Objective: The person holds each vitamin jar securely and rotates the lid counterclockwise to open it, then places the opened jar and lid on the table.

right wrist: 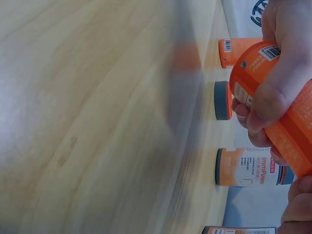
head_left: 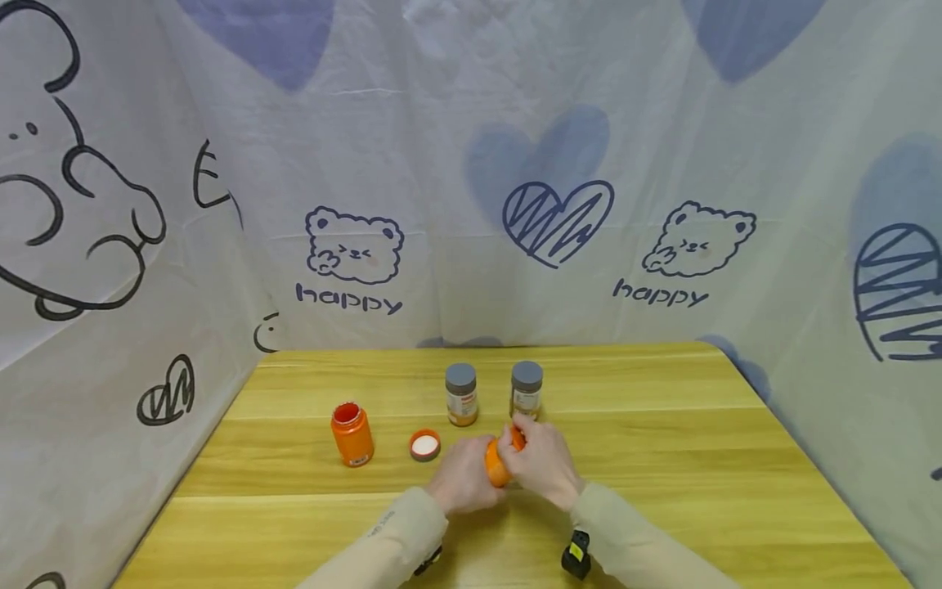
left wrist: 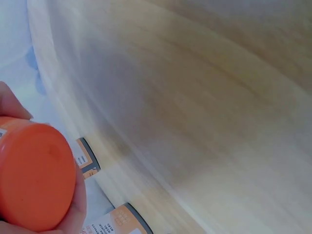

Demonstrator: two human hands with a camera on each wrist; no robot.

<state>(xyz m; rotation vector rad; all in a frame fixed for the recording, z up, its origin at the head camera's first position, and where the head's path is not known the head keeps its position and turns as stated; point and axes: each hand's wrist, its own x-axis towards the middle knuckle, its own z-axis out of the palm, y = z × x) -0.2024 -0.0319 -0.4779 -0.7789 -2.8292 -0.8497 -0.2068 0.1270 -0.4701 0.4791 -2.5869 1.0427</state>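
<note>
Both hands are on one orange plastic bottle, held tilted above the front middle of the table. My left hand grips its body, with the thumb across the printed side. The round orange base faces the left wrist camera. My right hand curls round the other end, and its fingers hide whether a lid is there. To the left stands an upright orange bottle with its mouth uncovered. Between that bottle and my left hand lies a grey screw lid, its white inside facing up.
Two bottles with grey lids stand behind my hands: one at the middle, another farther right, partly hidden by my right hand. The wooden table ends at a printed cloth at the back and sides.
</note>
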